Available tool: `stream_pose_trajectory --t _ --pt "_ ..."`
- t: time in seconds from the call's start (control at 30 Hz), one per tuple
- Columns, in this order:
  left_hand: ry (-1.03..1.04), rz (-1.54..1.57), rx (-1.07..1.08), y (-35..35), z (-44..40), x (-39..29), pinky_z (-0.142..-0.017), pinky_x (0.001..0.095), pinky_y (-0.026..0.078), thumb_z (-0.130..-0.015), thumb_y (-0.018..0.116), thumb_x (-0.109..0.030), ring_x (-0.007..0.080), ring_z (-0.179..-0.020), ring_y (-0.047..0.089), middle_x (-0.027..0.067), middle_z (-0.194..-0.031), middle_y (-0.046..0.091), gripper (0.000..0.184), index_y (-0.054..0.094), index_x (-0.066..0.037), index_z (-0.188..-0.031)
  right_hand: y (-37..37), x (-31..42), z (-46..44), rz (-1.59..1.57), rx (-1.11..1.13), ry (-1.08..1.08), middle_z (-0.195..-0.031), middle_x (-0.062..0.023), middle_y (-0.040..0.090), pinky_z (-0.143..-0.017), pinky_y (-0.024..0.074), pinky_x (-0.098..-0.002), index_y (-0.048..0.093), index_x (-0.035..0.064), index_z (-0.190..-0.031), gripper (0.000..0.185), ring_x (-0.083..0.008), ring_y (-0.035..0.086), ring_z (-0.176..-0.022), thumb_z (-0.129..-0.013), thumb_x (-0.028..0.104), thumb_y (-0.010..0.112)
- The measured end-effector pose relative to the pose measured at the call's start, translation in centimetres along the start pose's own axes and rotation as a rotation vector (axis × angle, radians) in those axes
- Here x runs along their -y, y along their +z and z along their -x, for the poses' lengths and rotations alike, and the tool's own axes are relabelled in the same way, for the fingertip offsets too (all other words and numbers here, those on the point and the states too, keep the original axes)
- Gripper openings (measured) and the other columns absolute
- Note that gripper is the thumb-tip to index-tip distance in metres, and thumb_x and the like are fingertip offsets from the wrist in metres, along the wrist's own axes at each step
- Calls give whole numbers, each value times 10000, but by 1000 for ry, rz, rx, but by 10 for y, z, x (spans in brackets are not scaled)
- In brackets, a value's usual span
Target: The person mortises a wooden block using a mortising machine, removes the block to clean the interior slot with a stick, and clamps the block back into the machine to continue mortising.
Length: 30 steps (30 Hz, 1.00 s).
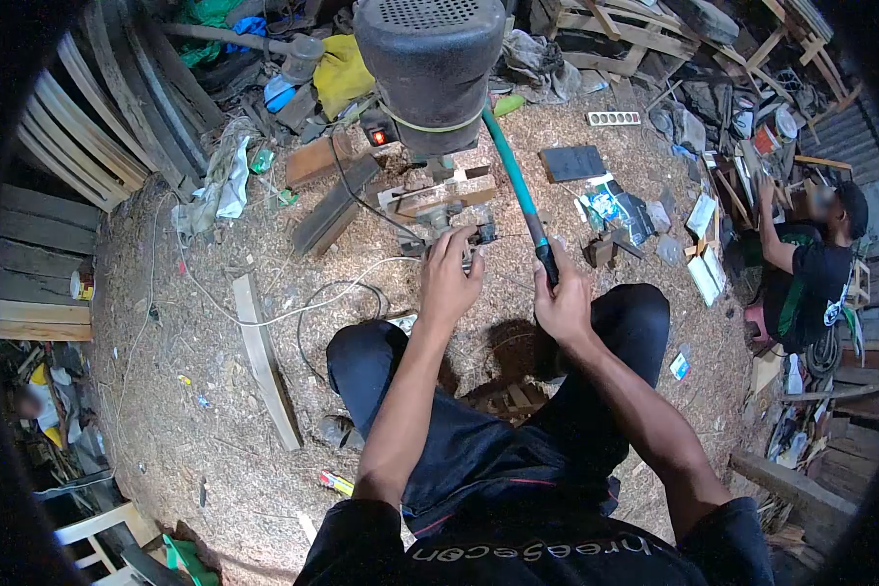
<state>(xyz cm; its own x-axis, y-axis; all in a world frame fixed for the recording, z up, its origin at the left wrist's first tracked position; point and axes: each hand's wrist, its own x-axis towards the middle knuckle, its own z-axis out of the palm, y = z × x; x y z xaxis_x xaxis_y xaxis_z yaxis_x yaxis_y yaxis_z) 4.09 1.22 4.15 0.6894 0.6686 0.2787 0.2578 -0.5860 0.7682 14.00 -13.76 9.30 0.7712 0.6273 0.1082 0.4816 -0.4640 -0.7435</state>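
Note:
A dark machine head [428, 73] with a vented top, like a bench drill press, stands right in front of me. From its side runs a teal lever [514, 171] that ends in a black grip. My right hand [564, 301] is closed around that grip. Below the head, my left hand [449, 273] has its fingers bent at the dark metal part [482, 234] of the machine's base; whatever lies under the fingers is hidden. Pale wood pieces [449, 195] lie just beyond it. A red switch [379, 137] glows on the machine's left side.
Wood shavings cover the ground [195, 322]. A long wood strip [264, 361] and cables [303, 311] lie to my left. Dark wood blocks [337, 207] and a power strip [613, 118] lie farther out. A co-worker [811, 259] sits at the right; another person shows partly at far left.

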Motion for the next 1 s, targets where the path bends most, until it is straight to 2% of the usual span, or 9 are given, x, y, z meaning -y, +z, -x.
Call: stream_pose_trajectory --t 0.1,0.3,0.4,0.53,0.67,0.8,1.0 --pt "9 -1 -3 0 0 4 -953 434 457 -850 637 -81 393 -1103 576 195 -1173 607 329 587 -20 -1170 9 -14 0 -35 -50 -107 -804 -268 623 -629 492 -470 514 -38 -1242 344 -439 651 -732 -921 80 548" --pt "5 11 0 3 -1 7 -951 430 460 -851 637 -90 391 -1104 579 198 -1171 609 325 592 -21 -1166 25 -33 4 -36 -52 -91 -896 -284 620 -716 494 -481 487 -29 -1277 368 -462 632 -839 -930 85 529" --pt "17 0 -3 4 -1 7 -946 431 464 -852 636 -96 389 -1100 583 198 -1170 609 322 594 -21 -1162 22 -28 5 5 -9 -54 -941 -293 616 -740 493 -483 468 -35 -1299 396 -472 621 -863 -930 94 531" --pt "11 -16 14 4 3 2 -939 429 470 -853 636 -86 387 -1093 588 196 -1167 611 315 597 -22 -1159 35 -45 6 -8 -61 -99 -958 -307 622 -753 497 -502 464 -45 -1302 404 -487 617 -871 -928 96 525" --pt "15 -4 12 4 9 8 -931 424 474 -852 647 -84 388 -1077 595 199 -1144 619 307 604 -23 -1149 34 -44 7 78 -54 -121 -972 -332 614 -757 501 -519 454 -83 -1291 413 -499 614 -864 -926 94 530" --pt "-8 -5 13 0 17 4 -918 427 477 -851 639 -78 391 -1055 599 204 -1132 619 299 604 -18 -1142 29 -33 7 50 -52 -99 -916 -319 608 -717 489 -531 457 -83 -1267 386 -494 611 -829 -919 68 525" --pt "44 -29 -39 -7 29 0 -910 432 476 -852 639 -100 400 -1046 593 201 -1124 619 310 599 -17 -1147 24 -31 1 72 -59 -208 -869 -317 595 -704 477 -547 467 -94 -1247 395 -500 603 -812 -882 33 547"
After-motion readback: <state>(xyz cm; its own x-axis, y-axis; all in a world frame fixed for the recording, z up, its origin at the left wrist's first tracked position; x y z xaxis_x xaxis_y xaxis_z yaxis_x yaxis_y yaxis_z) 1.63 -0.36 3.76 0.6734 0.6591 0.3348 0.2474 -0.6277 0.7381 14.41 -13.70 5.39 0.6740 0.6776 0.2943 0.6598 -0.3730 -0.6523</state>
